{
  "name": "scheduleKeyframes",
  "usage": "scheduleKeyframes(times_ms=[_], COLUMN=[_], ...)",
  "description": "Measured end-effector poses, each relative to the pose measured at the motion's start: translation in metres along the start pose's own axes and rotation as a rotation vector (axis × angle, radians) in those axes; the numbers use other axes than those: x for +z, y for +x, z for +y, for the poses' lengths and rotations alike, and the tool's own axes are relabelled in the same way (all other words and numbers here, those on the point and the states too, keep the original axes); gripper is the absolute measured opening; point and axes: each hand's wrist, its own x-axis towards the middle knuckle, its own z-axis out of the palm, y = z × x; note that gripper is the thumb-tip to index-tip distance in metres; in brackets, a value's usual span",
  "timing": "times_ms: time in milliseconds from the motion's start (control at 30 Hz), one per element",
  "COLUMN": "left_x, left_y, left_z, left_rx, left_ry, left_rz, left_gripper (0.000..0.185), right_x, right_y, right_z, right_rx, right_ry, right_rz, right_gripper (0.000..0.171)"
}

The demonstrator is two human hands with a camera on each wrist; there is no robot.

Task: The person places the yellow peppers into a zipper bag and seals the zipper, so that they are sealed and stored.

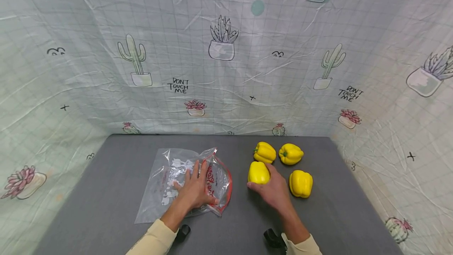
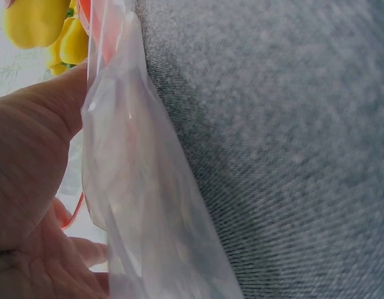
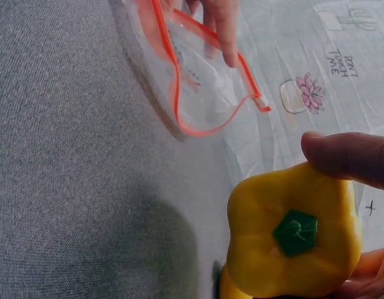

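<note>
1. Head view shows us the right hand (image 1: 277,194), its grip holding one yellow bell pepper (image 1: 258,172), thumb and fingers round it, just right of the clear zip bag (image 1: 171,174) and apart from its open mouth.
2. We see the left hand (image 1: 192,192) with fingers spread wide at the bag, thumb by the red edge (image 1: 230,186); whether it pinches film, we cannot tell.
3. We judge the work early: one pepper is in hand, three other peppers (image 1: 291,154) lie loose on the gray desk (image 1: 240,231), and none shows inside the bag.
4. Red lettering (image 1: 210,178) on the bag is illegible to us; the cloth backdrop (image 1: 226,80) reads "DON'T TOUCH ME" twice.
</note>
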Motion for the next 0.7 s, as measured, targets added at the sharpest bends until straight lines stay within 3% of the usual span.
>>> scheduleKeyframes(times_ms=[700], left_x=[0.001], left_y=[0.0], left_z=[0.0], left_rx=[-0.016], left_ry=[0.006], left_rz=[-0.013], left_gripper=[0.138], right_x=[0.006], right_y=[-0.003], right_z=[-0.019], right_rx=[-0.042], right_ry=[0.049], right_rz=[-0.036], right_gripper=[0.094])
